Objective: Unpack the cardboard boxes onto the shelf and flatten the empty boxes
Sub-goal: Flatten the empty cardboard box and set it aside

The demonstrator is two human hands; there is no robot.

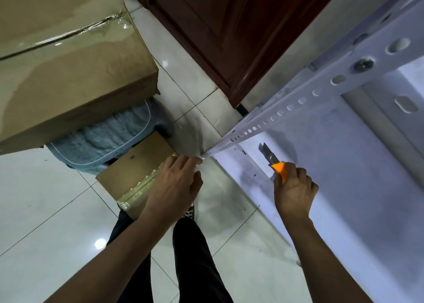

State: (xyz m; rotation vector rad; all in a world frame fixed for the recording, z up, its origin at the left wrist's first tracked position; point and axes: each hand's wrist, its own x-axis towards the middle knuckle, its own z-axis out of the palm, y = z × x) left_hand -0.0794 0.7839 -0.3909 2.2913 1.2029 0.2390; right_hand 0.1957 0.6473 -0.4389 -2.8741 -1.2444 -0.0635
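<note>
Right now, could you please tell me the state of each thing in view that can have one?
Large cardboard box: closed, taped along its seam.
Small cardboard box: closed, taped, on the floor.
Utility knife: blade extended, held over the shelf.
Right hand: grips the knife.
Left hand: open, fingers relaxed above the small box.
Wooden door: closed.
Shelf: bare where visible.

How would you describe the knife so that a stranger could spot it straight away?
Start at the white metal shelf on the right, with its post of punched holes. Over its lowest board, the right hand holds the utility knife, fingers curled round its handle. Its bright orange handle and bared grey blade, pointing away from the person, match nothing nearby among the brown boxes and pale tiles.
</note>
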